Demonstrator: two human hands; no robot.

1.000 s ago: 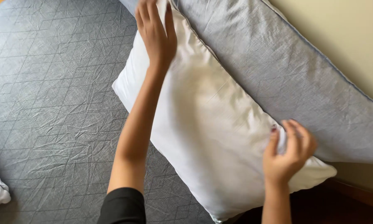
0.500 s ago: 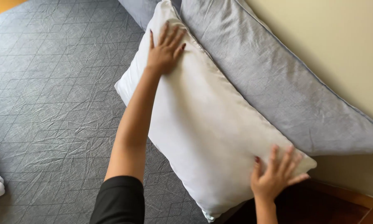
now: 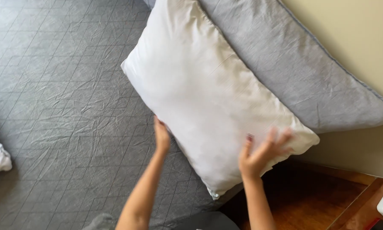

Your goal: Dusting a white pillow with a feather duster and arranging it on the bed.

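white pillow (image 3: pixel 208 93), long axis upper-left to lower-right, right hand (image 3: pixel 259 153) fingers spread, left hand (image 3: pixel 161 137) fingers unclear

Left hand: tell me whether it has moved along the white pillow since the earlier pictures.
Yes. The left hand slid from the white pillow's far corner to its near edge.

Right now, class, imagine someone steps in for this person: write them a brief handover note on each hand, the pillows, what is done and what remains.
Left hand: open, pressed against the lower left edge of the white pillow.
Right hand: fingers spread flat on the pillow's near right corner, no grip closed.
White pillow: leans on the grey pillow, which rests against the wall, both on the grey quilted bedspread.
Done: white pillow placed in front of the grey one.
Left: seemingly final patting and straightening.
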